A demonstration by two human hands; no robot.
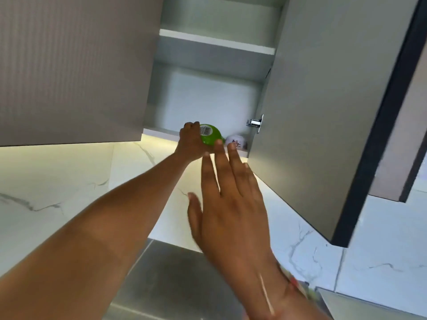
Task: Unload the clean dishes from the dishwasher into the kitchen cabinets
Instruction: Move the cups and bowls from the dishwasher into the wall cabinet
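Marble-veined wall tiling [57,181] is filling the left of the view under a closed cabinet front, and the left arm is stretching across it up to the open cabinet [208,93]. The left hand [190,142] is gripping a green bowl [211,135], fingers curled round its side, right at the front lip of the bottom shelf [159,132]. The bowl's stickered base is facing the camera, so its axis is probably pointing away from the hand into the cabinet, and the placing looks to depend on tipping it level over that lip. Just to the right of this hand, a white patterned cup [236,142] is sitting on the same shelf, close beside the bowl. Below both, the right hand [231,204] is hanging released, fingers straight and spread, holding nothing. Its fingertips are overlapping the bowl's lower edge in view, but contact cannot be told. The left hand is plainly the nearer one to the shelf. Farther right, the open cabinet door [312,112] is hanging on its hinge [255,123]. The shelf floor is hidden from below, blur is smearing the cup's pattern, and something colourful by the right wrist is being cut off.
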